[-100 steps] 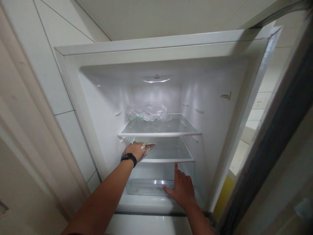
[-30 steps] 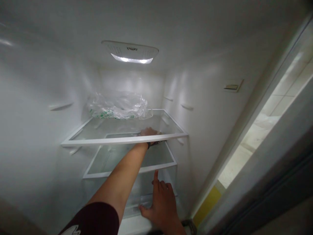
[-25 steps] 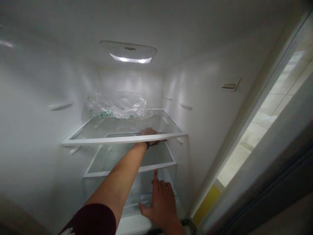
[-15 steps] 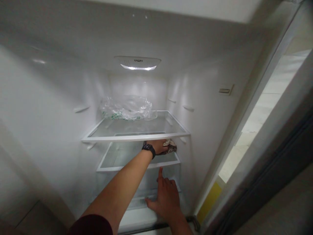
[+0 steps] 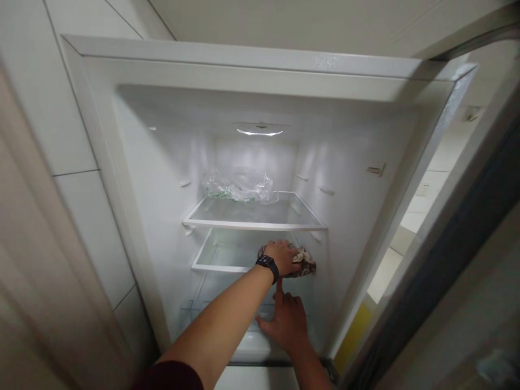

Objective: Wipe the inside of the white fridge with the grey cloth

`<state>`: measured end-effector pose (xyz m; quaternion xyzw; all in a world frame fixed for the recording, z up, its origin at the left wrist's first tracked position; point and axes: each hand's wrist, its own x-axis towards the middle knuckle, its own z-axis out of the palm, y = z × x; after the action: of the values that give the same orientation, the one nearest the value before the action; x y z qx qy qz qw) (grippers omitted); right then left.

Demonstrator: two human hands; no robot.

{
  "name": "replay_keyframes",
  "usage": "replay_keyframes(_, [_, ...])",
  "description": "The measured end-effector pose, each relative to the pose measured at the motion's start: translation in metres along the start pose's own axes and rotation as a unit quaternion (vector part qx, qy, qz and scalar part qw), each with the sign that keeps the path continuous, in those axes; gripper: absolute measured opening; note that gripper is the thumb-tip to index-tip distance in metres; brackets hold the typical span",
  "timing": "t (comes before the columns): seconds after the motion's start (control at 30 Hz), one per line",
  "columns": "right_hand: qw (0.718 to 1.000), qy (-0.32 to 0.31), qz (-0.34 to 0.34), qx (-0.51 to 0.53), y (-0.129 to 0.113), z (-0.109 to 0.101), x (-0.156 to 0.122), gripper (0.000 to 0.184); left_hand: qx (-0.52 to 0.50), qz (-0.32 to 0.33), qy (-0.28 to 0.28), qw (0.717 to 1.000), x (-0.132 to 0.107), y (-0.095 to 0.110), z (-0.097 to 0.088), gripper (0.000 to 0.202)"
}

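Observation:
My left hand (image 5: pixel 281 257), with a black watch on its wrist, presses a brown-and-cream patterned cloth (image 5: pixel 305 263) onto the front right part of the middle glass shelf (image 5: pixel 231 250). Its fingers lie over the cloth, which bunches out to the right and hides the shelf's front corner. Below that shelf is my right hand (image 5: pixel 287 319), holding nothing. Its index finger points up towards the shelf's front edge and its thumb stretches left; the other fingers are partly bent. Whether the fingertip touches the shelf is hidden behind my left wrist.
A crumpled clear plastic bag (image 5: pixel 239 185) with green print lies at the back of the upper glass shelf (image 5: pixel 260 214). The lamp (image 5: pixel 260 131) glows on the fridge ceiling. At right stands the open fridge door (image 5: pixel 426 227); a tiled wall (image 5: pixel 93 216) runs along the left.
My view has drawn back, so the fridge's top frame now shows. My left hand has brought the cloth forward from further in on the shelf to its front right edge. My right hand stays below.

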<state>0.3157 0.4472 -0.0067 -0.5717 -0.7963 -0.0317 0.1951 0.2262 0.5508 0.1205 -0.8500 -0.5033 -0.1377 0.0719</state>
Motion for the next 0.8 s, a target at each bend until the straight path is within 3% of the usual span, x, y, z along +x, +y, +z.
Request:
replay_keyframes(0.17, [1.000,-0.001,-0.014,-0.011,0.002,0.000,0.000,0.098,-0.006,-0.014,0.002,1.000,-0.023,-0.003,-0.010,0.056])
replay_keyframes(0.3, [1.000,-0.002,-0.008,-0.017,0.002,-0.001,0.000,0.096,-0.004,-0.038,-0.001,0.999,-0.044,-0.018,-0.020,0.057])
replay_keyframes(0.8, [1.000,-0.006,-0.006,0.014,-0.002,-0.013,0.000,0.116,0.051,-0.173,0.013,0.983,-0.150,-0.115,-0.054,0.047])
